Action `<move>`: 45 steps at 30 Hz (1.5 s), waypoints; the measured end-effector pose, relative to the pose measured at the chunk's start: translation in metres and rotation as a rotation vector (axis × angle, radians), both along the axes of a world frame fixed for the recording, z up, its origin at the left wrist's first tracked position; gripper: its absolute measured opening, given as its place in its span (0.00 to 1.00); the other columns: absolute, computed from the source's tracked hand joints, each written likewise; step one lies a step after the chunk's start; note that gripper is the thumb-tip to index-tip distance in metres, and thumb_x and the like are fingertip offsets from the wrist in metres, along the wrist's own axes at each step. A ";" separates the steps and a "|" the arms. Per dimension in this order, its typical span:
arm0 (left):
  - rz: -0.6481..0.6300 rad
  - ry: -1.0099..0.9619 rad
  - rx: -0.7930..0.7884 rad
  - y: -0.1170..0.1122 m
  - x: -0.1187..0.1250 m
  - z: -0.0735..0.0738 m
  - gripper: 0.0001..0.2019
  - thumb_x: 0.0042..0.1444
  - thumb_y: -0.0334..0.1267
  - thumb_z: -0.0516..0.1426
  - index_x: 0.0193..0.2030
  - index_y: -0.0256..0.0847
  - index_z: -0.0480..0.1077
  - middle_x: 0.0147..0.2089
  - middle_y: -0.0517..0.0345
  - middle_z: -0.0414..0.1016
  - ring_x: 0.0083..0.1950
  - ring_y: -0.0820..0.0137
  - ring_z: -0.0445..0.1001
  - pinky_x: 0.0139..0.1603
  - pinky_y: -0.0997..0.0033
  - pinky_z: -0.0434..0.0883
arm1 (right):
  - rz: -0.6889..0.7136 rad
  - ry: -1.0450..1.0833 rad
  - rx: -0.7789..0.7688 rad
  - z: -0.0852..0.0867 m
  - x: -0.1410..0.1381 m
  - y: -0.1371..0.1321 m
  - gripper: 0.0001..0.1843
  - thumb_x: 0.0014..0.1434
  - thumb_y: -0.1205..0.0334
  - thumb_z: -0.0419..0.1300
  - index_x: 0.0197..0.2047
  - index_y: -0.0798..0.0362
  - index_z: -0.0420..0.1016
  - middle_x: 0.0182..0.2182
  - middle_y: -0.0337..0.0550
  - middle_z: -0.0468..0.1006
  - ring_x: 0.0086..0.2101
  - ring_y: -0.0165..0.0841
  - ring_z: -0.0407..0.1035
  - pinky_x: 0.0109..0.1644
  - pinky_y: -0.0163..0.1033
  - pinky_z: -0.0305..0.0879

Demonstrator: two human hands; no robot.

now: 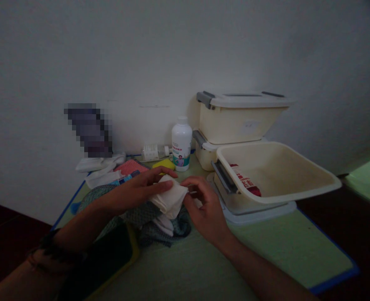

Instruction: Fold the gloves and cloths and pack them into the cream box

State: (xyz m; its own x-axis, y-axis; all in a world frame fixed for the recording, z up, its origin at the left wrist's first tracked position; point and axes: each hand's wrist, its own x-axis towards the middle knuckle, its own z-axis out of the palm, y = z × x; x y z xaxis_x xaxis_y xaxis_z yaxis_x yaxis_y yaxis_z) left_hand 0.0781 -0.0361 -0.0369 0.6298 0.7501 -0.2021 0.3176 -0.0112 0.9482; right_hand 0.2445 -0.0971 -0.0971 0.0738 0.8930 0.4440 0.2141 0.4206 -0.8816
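Holding a folded white bundle (170, 200) on the near side of the white bottle (181, 146), a bit L of it, right btwn L hand (144, 184) and R hand (205, 209). Gripping its upper L part w/ the L hand, resting that thumb on the near face and reaching the fingers over the top, but not seeing all L fingertips. Pinching its R edge btwn R thumb + index, curling the other R fingers inward. Not making out for sure if cloth or paper.

Hovering the bundle over a crumpled grey-green textile (169, 234), also nearside of the bottle. Seeing a clear bottle (152, 152) lying just L of the white bottle, a yellow item (163, 166) near its lower L, a pinkish-red cloth (134, 166) farther L. Facing an open cream bin (301, 167) to the R of the bottle, w/ a red-and-white packet (246, 180) inside, and spotting a lidded bin (232, 125) R of the bottle too, atop another box (205, 155).
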 end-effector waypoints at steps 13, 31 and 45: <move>-0.068 -0.093 -0.298 0.004 -0.007 -0.002 0.24 0.46 0.37 0.63 0.49 0.41 0.62 0.36 0.62 0.73 0.33 0.72 0.72 0.32 0.74 0.66 | -0.010 -0.096 0.231 0.003 0.003 -0.003 0.11 0.49 0.76 0.58 0.34 0.53 0.74 0.37 0.42 0.63 0.39 0.31 0.64 0.41 0.37 0.64; -0.174 -0.064 -0.322 0.003 -0.010 -0.007 0.28 0.45 0.40 0.64 0.54 0.44 0.61 0.38 0.60 0.73 0.31 0.72 0.71 0.30 0.76 0.66 | 0.084 -0.392 0.552 0.006 0.005 -0.009 0.13 0.45 0.66 0.65 0.36 0.49 0.72 0.44 0.43 0.62 0.46 0.37 0.62 0.49 0.45 0.63; -0.297 -0.177 -0.416 0.001 -0.012 -0.007 0.33 0.43 0.33 0.65 0.55 0.45 0.58 0.39 0.61 0.72 0.35 0.71 0.72 0.36 0.72 0.68 | 0.131 -0.354 0.465 0.010 0.009 -0.011 0.09 0.44 0.69 0.60 0.33 0.51 0.71 0.41 0.43 0.64 0.44 0.37 0.63 0.46 0.45 0.62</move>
